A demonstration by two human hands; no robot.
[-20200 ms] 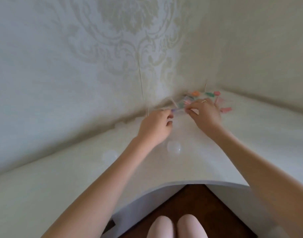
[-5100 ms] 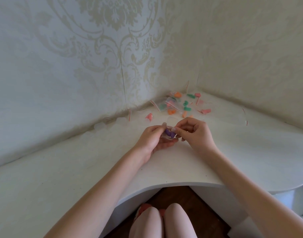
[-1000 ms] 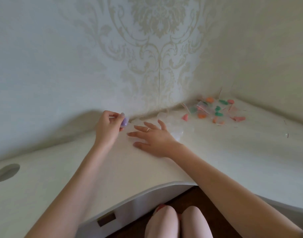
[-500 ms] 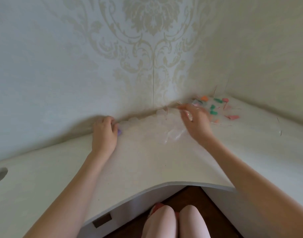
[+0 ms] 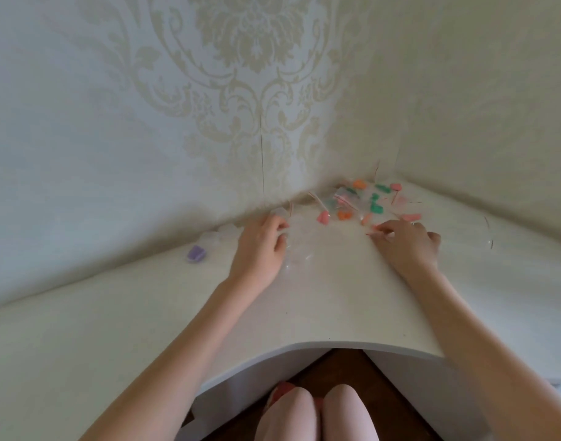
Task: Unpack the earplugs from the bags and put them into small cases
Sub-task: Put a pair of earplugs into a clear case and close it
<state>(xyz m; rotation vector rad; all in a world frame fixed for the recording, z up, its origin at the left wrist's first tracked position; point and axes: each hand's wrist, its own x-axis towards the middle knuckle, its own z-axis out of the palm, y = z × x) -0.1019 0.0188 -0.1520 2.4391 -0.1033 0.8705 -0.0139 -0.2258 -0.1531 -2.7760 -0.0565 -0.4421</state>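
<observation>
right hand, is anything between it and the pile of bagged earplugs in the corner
Nothing visible blocks it. The right hand is already at the near edge of the bagged earplugs, fingertips on a small bag there.

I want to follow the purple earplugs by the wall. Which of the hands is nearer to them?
Left. The left hand lies just to the right of the purple earplugs, with a small gap between them. The right hand is much farther right, near the pile of coloured earplug bags.
</observation>
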